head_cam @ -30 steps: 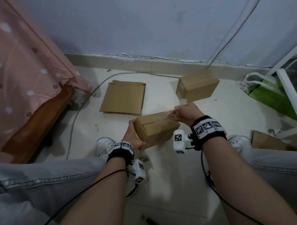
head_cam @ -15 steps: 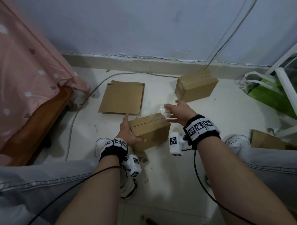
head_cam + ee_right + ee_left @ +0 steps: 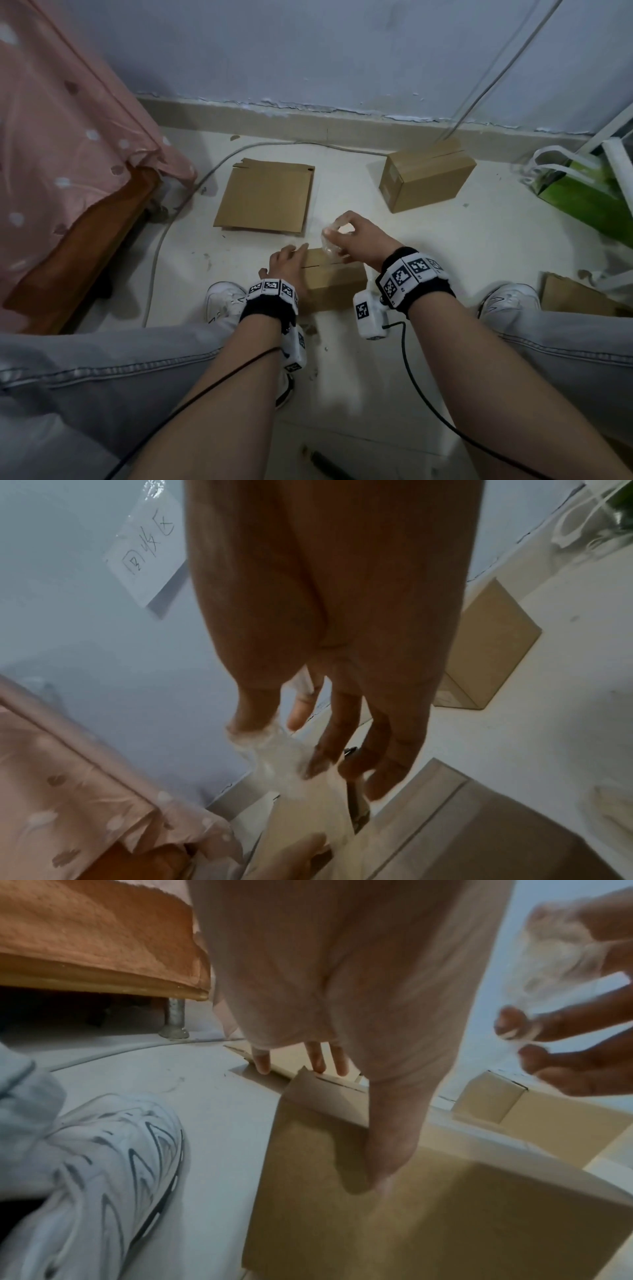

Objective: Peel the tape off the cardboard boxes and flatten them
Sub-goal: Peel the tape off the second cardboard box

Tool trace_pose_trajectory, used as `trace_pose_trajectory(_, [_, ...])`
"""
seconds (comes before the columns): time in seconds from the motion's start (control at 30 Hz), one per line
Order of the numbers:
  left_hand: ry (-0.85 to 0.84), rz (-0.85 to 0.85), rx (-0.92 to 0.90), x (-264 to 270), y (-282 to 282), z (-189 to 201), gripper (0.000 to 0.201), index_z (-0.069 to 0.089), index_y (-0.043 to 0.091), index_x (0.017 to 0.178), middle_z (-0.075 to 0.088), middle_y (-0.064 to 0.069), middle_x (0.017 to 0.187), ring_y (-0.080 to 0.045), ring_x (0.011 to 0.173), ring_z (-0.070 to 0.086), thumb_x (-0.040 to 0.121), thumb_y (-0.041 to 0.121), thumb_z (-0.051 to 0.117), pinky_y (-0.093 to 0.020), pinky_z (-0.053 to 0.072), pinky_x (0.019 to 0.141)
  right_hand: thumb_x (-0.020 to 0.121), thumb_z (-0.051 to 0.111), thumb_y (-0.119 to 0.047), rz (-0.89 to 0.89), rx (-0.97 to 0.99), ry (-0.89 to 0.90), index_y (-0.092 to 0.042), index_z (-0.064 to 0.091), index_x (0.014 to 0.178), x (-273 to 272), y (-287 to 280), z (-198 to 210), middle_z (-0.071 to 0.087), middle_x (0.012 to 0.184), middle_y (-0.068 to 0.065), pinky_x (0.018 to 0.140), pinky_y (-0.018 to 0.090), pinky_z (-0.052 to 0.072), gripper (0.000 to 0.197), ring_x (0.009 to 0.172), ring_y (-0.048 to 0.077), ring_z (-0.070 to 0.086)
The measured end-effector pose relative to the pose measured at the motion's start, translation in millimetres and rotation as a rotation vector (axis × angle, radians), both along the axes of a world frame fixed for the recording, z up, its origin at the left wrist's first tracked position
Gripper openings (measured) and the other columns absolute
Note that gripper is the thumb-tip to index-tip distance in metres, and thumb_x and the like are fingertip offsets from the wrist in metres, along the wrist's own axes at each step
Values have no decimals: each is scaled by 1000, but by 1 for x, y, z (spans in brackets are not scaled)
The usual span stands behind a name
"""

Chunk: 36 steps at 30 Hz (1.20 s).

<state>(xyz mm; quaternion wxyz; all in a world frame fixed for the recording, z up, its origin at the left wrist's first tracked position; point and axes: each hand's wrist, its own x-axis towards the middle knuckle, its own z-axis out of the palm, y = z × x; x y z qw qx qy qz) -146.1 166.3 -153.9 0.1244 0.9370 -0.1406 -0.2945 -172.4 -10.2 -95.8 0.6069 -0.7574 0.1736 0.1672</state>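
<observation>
Two upright cardboard boxes (image 3: 334,282) (image 3: 426,174), one flattened box (image 3: 265,197), one tape wad (image 3: 334,240).

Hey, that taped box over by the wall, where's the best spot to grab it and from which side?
Probably from above, hand spanning the taped box across its narrow width, fingers on one long side face and thumb on the other. It sits closed and level on the floor, free on all sides, with its long faces showing bare cardboard.
</observation>
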Motion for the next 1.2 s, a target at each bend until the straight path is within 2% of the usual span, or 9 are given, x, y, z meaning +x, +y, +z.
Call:
trace_pose_trajectory(0.17, [-22, -31, 71, -3, -4, -8, 109, 19, 28, 152, 22, -1, 155, -29, 141, 20, 66, 35, 84, -51, 27, 110, 81, 75, -44, 137, -419, 110, -15, 54, 127, 1, 4, -10, 63, 121, 6, 94, 37, 51, 58, 107, 23, 63])
trace_pose_trajectory(0.33, [-76, -51, 88, -13, -9, -16, 103, 31, 27, 143, 28, -1, 145, -27, 135, 24, 56, 37, 86, -43, 28, 106, 81, 77, -37, 284, -747, 251, -7, 59, 104, -7, 11, -17, 65, 111, 12, 91, 39, 51, 42, 105, 31, 61])
trace_pose_trajectory(0.57, [-89, 66, -94, -10, -10, -15, 107, 32, 19, 142, 32, -4, 143, -25, 135, 31, 53, 28, 91, -33, 30, 112, 80, 73, -38, 221, -785, 249, -12, 58, 90, -2, 7, -23, 65, 105, 13, 84, 36, 53, 32, 105, 35, 58])
trace_pose_trajectory(0.67, [-74, 119, -207, -4, -14, -8, 102, 29, 17, 141, 33, -5, 141, -23, 136, 25, 57, 20, 87, -28, 29, 111, 81, 71, -34, 117, -802, 209, -8, 61, 96, 2, 1, -19, 42, 129, 13, 93, 40, 48, 32, 115, 36, 46])
trace_pose_trajectory(0.73, [-85, 134, -229, -2, -15, -5, 101, 29, 18, 140, 34, -4, 138, -23, 134, 26, 56, 21, 86, -27, 30, 109, 83, 69, -31, 93, -809, 179, -5, 61, 100, 4, -2, -16, 35, 127, 13, 96, 40, 45, 31, 116, 35, 42])
trace_pose_trajectory(0.9, [-71, 155, -182, 0, -4, -5, 102, 30, 19, 138, 36, -4, 135, -24, 131, 30, 54, 21, 88, -32, 35, 107, 83, 61, -13, 26, -672, 130, -1, 63, 81, 4, -18, -6, 62, 90, 16, 70, 32, 47, 13, 91, 33, 61])
trace_pose_trajectory(1.0, [-47, 177, -184, 1, 5, -7, 106, 30, 18, 138, 38, -6, 133, -26, 129, 33, 52, 19, 90, -33, 36, 104, 79, 63, -9, -122, -483, 101, 5, 66, 80, 1, -33, -3, 70, 87, 21, 74, 36, 56, 14, 85, 33, 67])
trace_pose_trajectory(1.1, [-40, 205, -215, 3, 9, -7, 108, 30, 17, 139, 38, -8, 133, -27, 127, 36, 51, 18, 92, -35, 38, 101, 82, 61, 5, -321, -87, 80, 1, 55, 74, -2, -36, 7, 66, 97, 34, 78, 54, 60, 10, 85, 43, 70])
trace_pose_trajectory(1.2, [-33, 247, -240, 5, 13, -7, 108, 29, 16, 139, 38, -10, 133, -29, 125, 39, 51, 18, 91, -37, 40, 103, 95, 46, 6, -409, 198, 22, -6, 44, 89, -3, -38, 19, 61, 101, 36, 72, 49, 61, 14, 91, 47, 68])
